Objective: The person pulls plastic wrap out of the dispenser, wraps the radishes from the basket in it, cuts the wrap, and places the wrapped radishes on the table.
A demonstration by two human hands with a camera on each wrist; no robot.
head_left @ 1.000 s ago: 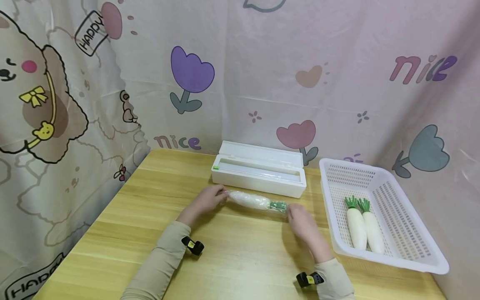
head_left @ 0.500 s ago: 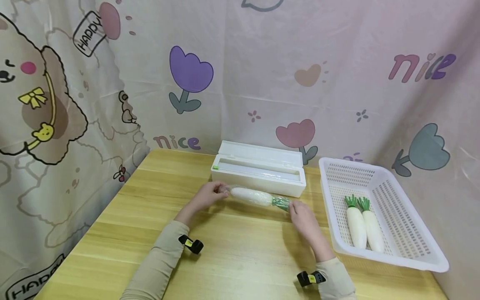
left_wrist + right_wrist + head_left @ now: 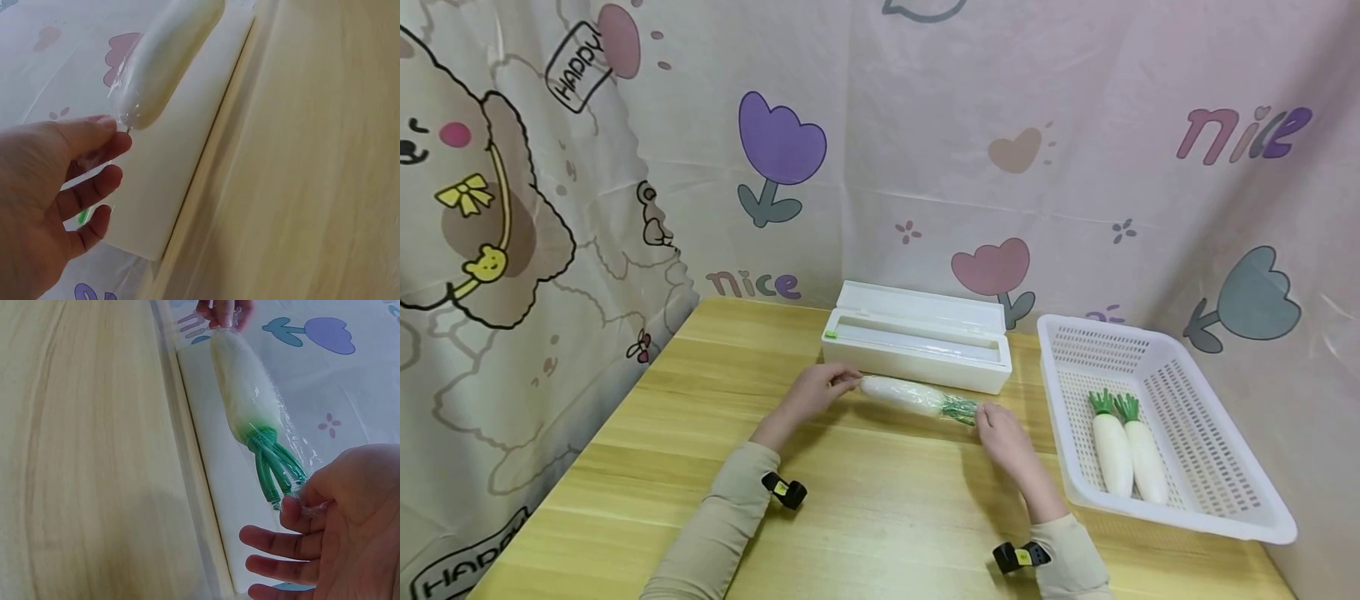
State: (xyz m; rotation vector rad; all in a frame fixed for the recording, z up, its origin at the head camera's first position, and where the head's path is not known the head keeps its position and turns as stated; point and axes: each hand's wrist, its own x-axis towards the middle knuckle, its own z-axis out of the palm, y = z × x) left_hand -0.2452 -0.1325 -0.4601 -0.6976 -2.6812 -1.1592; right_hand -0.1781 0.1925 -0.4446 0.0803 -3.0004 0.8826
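A white radish (image 3: 901, 395) with green stalks (image 3: 273, 459) is wrapped in clear plastic wrap (image 3: 284, 422) and held up between both hands. At its rounded end, my left hand (image 3: 814, 392) pinches the gathered wrap between thumb and forefinger. The other fingers of that hand (image 3: 47, 187) are loosely bent in the left wrist view. My right hand (image 3: 1003, 437) pinches the wrap's other end, just past the stalk tips. In the right wrist view that hand's remaining fingers (image 3: 284, 570) reach out away from the film.
Behind the radish stands a long white box (image 3: 917, 367), its lid up and a roll of film (image 3: 917, 342) inside. At the right is a white plastic basket (image 3: 1225, 467) holding two unwrapped radishes (image 3: 1112, 454). A printed curtain (image 3: 880, 150) hangs behind the wooden table (image 3: 880, 525).
The wrapped radish rose slightly with both hands and has turned a little about its length. The left fingers have shifted on the twisted film end. Box and basket have stayed put.
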